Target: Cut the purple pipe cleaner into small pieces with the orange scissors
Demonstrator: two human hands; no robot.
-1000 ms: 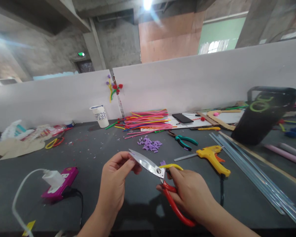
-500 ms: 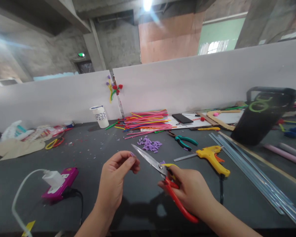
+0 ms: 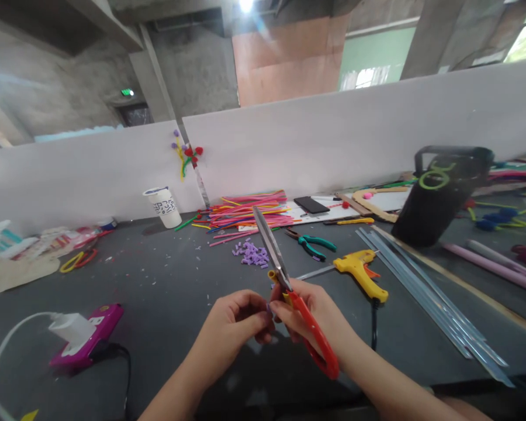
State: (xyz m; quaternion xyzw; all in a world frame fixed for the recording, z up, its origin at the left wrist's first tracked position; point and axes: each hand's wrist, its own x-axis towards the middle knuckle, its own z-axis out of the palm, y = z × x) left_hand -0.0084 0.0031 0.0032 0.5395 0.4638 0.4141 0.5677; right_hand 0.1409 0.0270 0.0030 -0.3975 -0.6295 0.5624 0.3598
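Note:
My right hand (image 3: 318, 318) grips the red and yellow handles of a pair of scissors (image 3: 269, 245), whose closed steel blades point up and away from me. My left hand (image 3: 239, 324) is curled in a pinch right beside the right one, fingertips meeting near the scissor pivot; a tiny purple bit seems to sit between them, too small to be sure. Beyond the hands lies a small heap of cut purple pieces (image 3: 249, 255) on the dark table (image 3: 166, 280).
A yellow glue gun (image 3: 360, 271) and green-handled pliers (image 3: 309, 242) lie right of the heap. Coloured sticks (image 3: 245, 214), a paper cup (image 3: 161, 206) and a phone (image 3: 311, 204) stand near the white partition. A black bin (image 3: 438, 199), clear glue rods (image 3: 425, 292) and a magenta power strip (image 3: 87, 335) flank me.
The scissors swung from pointing left to pointing up and away, blades closed. My two hands came together near the table's front; the view shifted slightly.

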